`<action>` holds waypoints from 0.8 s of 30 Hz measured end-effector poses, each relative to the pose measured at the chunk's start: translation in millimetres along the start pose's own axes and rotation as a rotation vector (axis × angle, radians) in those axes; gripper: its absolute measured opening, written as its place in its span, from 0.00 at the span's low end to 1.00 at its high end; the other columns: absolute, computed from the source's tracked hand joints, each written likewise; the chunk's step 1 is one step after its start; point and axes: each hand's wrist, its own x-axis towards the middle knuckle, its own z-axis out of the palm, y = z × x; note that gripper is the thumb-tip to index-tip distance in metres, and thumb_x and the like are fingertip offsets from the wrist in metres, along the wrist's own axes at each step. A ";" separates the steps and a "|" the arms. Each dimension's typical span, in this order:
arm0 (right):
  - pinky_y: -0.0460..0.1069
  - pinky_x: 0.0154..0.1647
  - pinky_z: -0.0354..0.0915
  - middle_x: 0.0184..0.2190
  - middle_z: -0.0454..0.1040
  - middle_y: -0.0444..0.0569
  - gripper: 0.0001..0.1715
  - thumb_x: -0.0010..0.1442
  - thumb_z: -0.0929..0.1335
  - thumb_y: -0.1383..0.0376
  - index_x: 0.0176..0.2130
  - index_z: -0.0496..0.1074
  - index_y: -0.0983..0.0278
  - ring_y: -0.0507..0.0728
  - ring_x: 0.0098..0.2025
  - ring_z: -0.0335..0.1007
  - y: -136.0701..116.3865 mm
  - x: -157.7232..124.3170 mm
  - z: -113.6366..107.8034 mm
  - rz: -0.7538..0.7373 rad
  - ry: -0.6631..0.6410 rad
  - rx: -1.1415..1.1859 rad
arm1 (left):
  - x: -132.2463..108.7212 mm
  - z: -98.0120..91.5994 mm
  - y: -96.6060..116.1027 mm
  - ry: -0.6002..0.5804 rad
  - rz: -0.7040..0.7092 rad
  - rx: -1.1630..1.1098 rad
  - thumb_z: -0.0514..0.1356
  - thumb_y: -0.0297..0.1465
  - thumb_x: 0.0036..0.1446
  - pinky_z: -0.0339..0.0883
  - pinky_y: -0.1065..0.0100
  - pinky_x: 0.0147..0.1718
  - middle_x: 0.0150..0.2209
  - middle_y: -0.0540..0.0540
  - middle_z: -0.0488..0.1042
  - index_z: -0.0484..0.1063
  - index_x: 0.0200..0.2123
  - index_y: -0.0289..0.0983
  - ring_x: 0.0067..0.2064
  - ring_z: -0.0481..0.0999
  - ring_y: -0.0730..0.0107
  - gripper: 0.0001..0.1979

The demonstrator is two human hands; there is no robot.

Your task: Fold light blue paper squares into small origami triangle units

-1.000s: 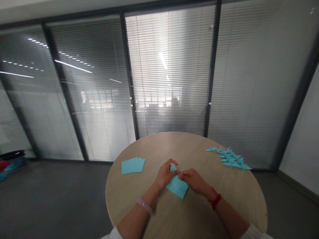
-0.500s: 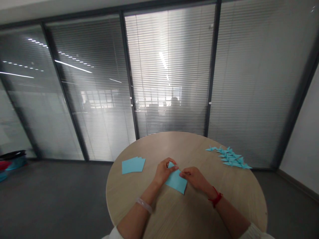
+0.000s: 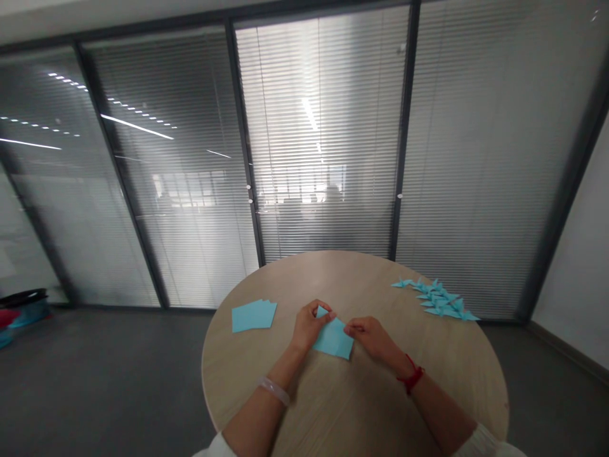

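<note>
A sheet of light blue paper (image 3: 333, 341) is held between my two hands, a little above the table top. My left hand (image 3: 308, 325) pinches its upper left corner between thumb and fingers. At the upper right edge of the sheet, my right hand (image 3: 370, 334) grips with thumb and forefinger, the other fingers curled in. The sheet's lower edge hangs toward me. Whether the sheet carries a fold is too small to tell.
The round wooden table (image 3: 361, 406) bears a small stack of blue paper sheets (image 3: 254, 315) at the left. Several folded blue paper cranes (image 3: 440, 299) lie grouped at the right. Behind the table stands a glass partition with blinds (image 3: 323, 139).
The blue sheet has tilted, its lower edge rising a little and shifting left. Both hands keep hold of it, and my view has shifted slightly.
</note>
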 end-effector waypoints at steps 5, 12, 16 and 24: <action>0.45 0.27 0.57 0.22 0.70 0.46 0.23 0.56 0.62 0.52 0.26 0.73 0.68 0.53 0.26 0.63 4.1 1.1 1.3 0.032 0.039 0.090 | -1.8 -2.8 8.0 0.068 -0.034 -0.001 0.63 0.47 0.39 0.45 0.74 0.20 0.17 0.56 0.56 0.72 0.26 0.34 0.21 0.53 0.78 0.20; 0.46 0.29 0.57 0.23 0.71 0.46 0.21 0.53 0.63 0.53 0.25 0.73 0.66 0.55 0.28 0.64 11.4 4.0 -3.0 0.064 0.122 0.118 | -0.1 -5.9 5.0 0.100 -0.061 -0.083 0.58 0.52 0.42 0.47 0.72 0.21 0.16 0.54 0.57 0.71 0.20 0.33 0.21 0.54 0.77 0.25; 0.46 0.27 0.55 0.20 0.68 0.45 0.21 0.53 0.63 0.53 0.21 0.71 0.66 0.54 0.25 0.63 9.8 4.8 -3.9 0.051 0.155 0.077 | -1.2 -4.0 4.6 0.099 -0.049 -0.127 0.57 0.53 0.44 0.48 0.72 0.21 0.17 0.53 0.59 0.72 0.21 0.32 0.21 0.55 0.77 0.26; 0.46 0.30 0.58 0.24 0.72 0.48 0.25 0.55 0.61 0.49 0.25 0.72 0.66 0.55 0.29 0.66 10.0 5.6 -9.3 0.043 0.205 0.073 | -0.6 -2.9 6.0 0.022 -0.126 -0.253 0.56 0.55 0.43 0.57 0.72 0.23 0.17 0.52 0.62 0.74 0.26 0.31 0.21 0.61 0.75 0.29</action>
